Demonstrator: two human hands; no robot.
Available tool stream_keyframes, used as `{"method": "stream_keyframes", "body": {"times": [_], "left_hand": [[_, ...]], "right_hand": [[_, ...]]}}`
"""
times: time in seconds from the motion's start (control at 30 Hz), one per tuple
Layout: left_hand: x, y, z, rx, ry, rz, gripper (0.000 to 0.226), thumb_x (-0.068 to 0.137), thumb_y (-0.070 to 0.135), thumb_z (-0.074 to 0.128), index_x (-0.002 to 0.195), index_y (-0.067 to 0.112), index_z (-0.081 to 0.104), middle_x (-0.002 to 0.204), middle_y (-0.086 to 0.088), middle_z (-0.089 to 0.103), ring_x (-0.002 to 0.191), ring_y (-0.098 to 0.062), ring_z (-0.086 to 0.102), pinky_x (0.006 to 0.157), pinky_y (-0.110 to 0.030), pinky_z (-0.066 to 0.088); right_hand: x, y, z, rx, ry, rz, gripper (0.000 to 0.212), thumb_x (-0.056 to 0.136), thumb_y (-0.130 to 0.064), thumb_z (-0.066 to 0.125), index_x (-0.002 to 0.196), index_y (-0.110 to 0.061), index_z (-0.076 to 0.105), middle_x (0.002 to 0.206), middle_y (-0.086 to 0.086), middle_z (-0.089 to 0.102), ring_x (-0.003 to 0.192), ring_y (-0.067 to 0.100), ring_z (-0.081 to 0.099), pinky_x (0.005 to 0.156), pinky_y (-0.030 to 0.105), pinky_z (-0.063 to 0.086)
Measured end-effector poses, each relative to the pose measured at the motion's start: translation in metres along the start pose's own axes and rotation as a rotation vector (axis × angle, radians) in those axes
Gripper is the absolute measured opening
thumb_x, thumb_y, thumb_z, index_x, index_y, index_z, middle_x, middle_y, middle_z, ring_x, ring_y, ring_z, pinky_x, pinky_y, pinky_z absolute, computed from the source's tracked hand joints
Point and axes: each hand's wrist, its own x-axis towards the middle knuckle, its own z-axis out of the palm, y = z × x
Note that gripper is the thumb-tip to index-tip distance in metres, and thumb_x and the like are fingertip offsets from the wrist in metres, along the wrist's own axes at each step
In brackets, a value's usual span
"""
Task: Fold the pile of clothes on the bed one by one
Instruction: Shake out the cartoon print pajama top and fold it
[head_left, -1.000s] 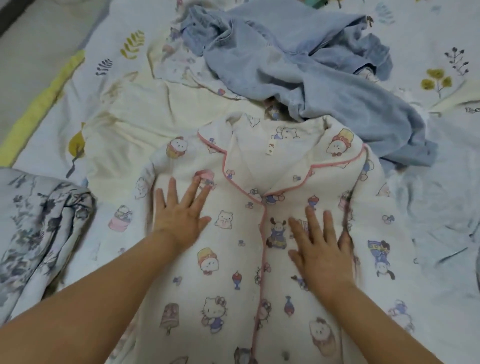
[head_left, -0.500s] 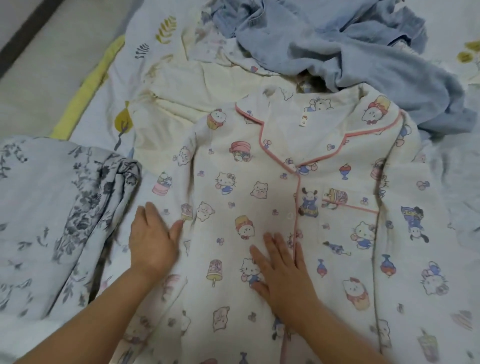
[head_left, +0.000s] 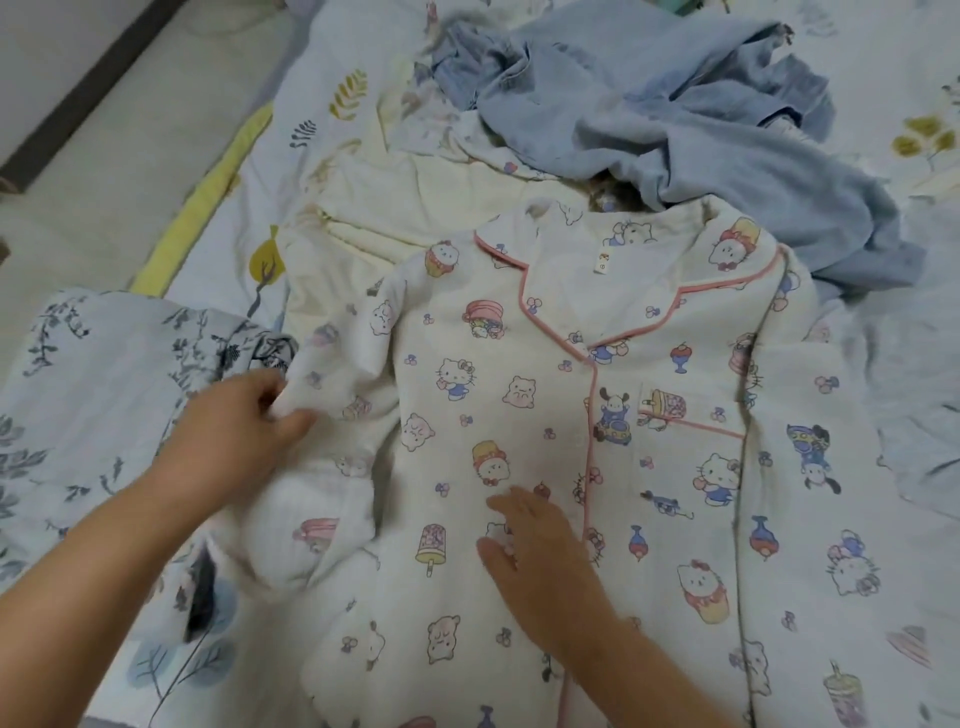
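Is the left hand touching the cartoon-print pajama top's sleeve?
Touching. The head view shows the left hand pinching the white cartoon-print pajama top by its sleeve fabric.

Cartoon-print pajama top (head_left: 519, 415) (flat, face-up).

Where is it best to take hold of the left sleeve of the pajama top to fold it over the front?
Probably at the bunched fold of the sleeve, coming from the outer left side, where the left hand already pinches it. The cloth rises there and gives the fingers a ridge. The right hand lies flat on the pajama top, holding the body down.
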Motion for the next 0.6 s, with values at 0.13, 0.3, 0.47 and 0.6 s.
{"method": "stream_keyframes", "body": {"times": [0.13, 0.3, 0.47, 0.6], "left_hand": [[-0.035, 0.068, -0.038, -0.124, -0.024, 0.170, 0.018, 0.079, 0.020, 0.066, 0.067, 0.023, 0.053, 0.060, 0.007, 0.051, 0.054, -0.008, 0.048, 0.057, -0.031, 0.042], [-0.065, 0.134, -0.013, -0.514, -0.400, 0.253, 0.016, 0.083, 0.035, 0.050, 0.089, 0.045, 0.060, 0.077, 0.016, 0.065, 0.067, 0.005, 0.058, 0.063, -0.011, 0.043], [-0.042, 0.132, 0.034, -0.730, -0.747, 0.190, 0.027, 0.095, 0.028, 0.045, 0.099, 0.049, 0.061, 0.106, 0.024, 0.066, 0.095, 0.008, 0.061, 0.081, -0.013, 0.050], [-0.029, 0.107, 0.088, -0.178, -0.614, 0.194, 0.031, 0.097, 0.015, 0.040, 0.118, 0.034, 0.055, 0.124, 0.006, 0.058, 0.112, -0.010, 0.054, 0.097, -0.027, 0.043]], "right_hand": [[-0.005, -0.041, -0.022, 0.721, -0.061, 0.046, 0.021, 0.091, -0.048, 0.049, 0.112, -0.047, 0.048, 0.111, -0.023, 0.054, 0.105, -0.003, 0.052, 0.095, 0.021, 0.041], [-0.007, -0.031, -0.053, 1.335, -0.070, 0.059, 0.051, 0.068, -0.040, 0.071, 0.116, -0.026, 0.057, 0.104, 0.008, 0.070, 0.088, 0.019, 0.068, 0.071, 0.031, 0.055], [-0.010, 0.038, -0.083, 1.071, 0.142, 0.402, 0.032, 0.079, -0.011, 0.068, 0.110, -0.011, 0.062, 0.095, 0.011, 0.072, 0.088, 0.028, 0.068, 0.080, 0.038, 0.054], [-0.011, 0.070, -0.073, 0.456, 0.263, 0.609, 0.035, 0.091, -0.029, 0.053, 0.124, -0.020, 0.051, 0.110, 0.001, 0.060, 0.096, 0.017, 0.056, 0.078, 0.030, 0.042]]}}
